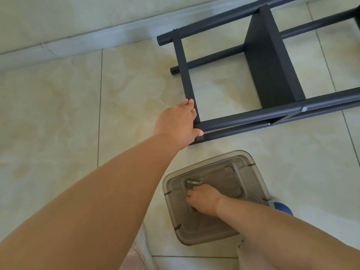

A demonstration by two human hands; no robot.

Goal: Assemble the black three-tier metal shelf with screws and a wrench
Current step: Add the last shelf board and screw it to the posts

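Observation:
The black metal shelf (270,61) lies on its side on the tiled floor at the upper right, with round black posts and flat shelf panels joined by silver screws (303,109). My left hand (179,123) grips the near corner where the end shelf panel meets a post. My right hand (202,197) reaches down into a smoky transparent plastic box (251,162) on the floor in front of me. Its fingers touch a grey metal wrench (193,182) lying in the box. Whether they hold the wrench is unclear.
A grey skirting board (78,38) runs along the wall at the top left. A blue object (282,208) shows behind my right forearm. Light fabric (136,256) shows at the bottom edge. Beige marble-look tiles (58,123) cover the floor.

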